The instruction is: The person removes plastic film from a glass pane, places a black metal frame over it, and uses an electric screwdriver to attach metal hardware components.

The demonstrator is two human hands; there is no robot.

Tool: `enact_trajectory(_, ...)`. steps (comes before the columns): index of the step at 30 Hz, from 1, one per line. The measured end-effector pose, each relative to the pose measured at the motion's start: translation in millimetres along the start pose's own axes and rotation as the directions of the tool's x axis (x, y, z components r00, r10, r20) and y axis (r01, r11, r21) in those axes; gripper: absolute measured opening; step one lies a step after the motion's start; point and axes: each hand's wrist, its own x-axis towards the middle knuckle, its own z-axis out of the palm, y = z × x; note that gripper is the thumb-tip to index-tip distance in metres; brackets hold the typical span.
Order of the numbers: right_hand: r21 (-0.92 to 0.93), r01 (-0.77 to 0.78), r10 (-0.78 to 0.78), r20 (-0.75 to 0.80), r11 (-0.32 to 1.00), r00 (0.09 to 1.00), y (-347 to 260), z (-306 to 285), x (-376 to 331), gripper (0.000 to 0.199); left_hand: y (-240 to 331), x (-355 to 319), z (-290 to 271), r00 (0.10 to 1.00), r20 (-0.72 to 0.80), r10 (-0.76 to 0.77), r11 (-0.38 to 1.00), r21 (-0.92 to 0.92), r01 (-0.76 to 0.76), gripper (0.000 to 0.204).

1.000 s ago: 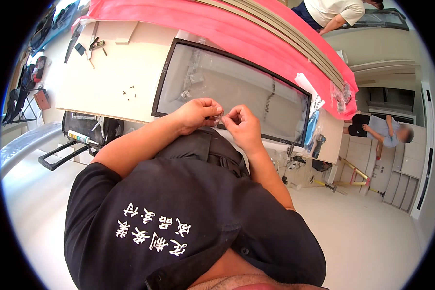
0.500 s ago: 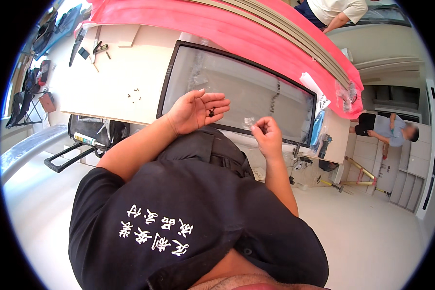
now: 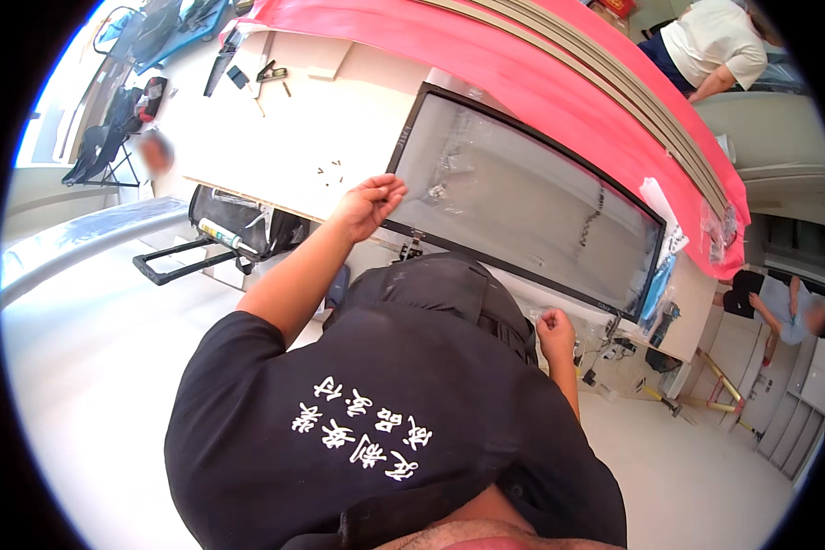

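Along counter's (image 3: 339, 119) near edge, noted black-framed, hazy-grey panel (image 3: 532, 188) near curled left hand (image 3: 370, 205) and right hand (image 3: 556, 337); cannot tell contents.

The person wears a black short-sleeved cloth shirt (image 3: 472, 403) with an open collar and slanting rows of white printed characters (image 3: 371, 451). Loose sleeves (image 3: 238, 353) leave the forearms bare, as are the left hand (image 3: 372, 205) and right hand (image 3: 555, 335).
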Motion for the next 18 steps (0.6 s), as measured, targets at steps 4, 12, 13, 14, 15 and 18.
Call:
enact_trajectory(4,-0.023,-0.022,0.022,0.007,0.999,1.0,6,1,-10,0.013,44,45,-105,0.965,-0.182,0.189,0.981,-0.01,-0.194,0.031)
enact_trajectory(12,-0.051,-0.089,0.091,0.042,0.995,0.995,36,-7,-17,0.011,82,60,-167,0.876,-0.363,0.319,0.915,-0.123,-0.384,0.05)
enact_trajectory(13,-0.057,-0.092,0.094,0.041,0.994,0.995,38,-10,-17,0.011,82,61,-166,0.88,-0.353,0.319,0.908,-0.153,-0.39,0.05)
enact_trajectory(14,-0.063,-0.094,0.097,0.041,0.994,0.994,40,-13,-17,0.011,82,63,-165,0.883,-0.343,0.32,0.9,-0.182,-0.397,0.05)
enact_trajectory(15,-0.063,-0.096,0.099,0.039,0.993,0.994,42,-15,-18,0.012,82,64,-164,0.886,-0.334,0.321,0.891,-0.212,-0.402,0.05)
enact_trajectory(18,-0.047,-0.103,0.106,0.055,0.994,0.993,45,-21,-16,0.013,83,59,-162,0.893,-0.309,0.326,0.893,-0.211,-0.399,0.056)
